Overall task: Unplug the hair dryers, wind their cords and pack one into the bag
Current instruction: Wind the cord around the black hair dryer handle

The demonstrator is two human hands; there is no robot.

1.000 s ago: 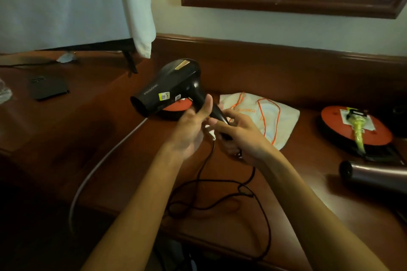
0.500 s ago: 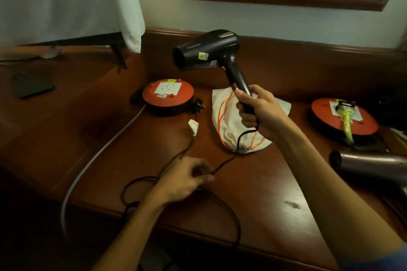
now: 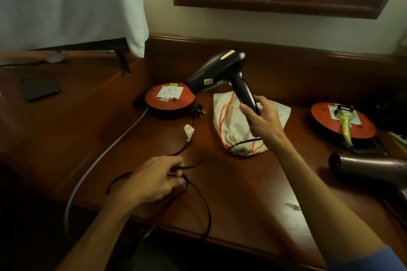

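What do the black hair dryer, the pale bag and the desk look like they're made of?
Black hair dryer: probably glossy plastic, since its shell shines. Pale bag: soft woven cloth, wrinkled, gathered at an orange drawstring. Desk: dark reddish varnished wood or veneer, showing soft reflections.

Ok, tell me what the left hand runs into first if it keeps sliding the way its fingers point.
The left hand, gripping the black cord, points right and slightly away along the desk. That stretch looks bare; the bag's gathered mouth seems nearest, though depth is hard to judge.

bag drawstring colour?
Orange drawstring on the white bag, clearest in the head view.
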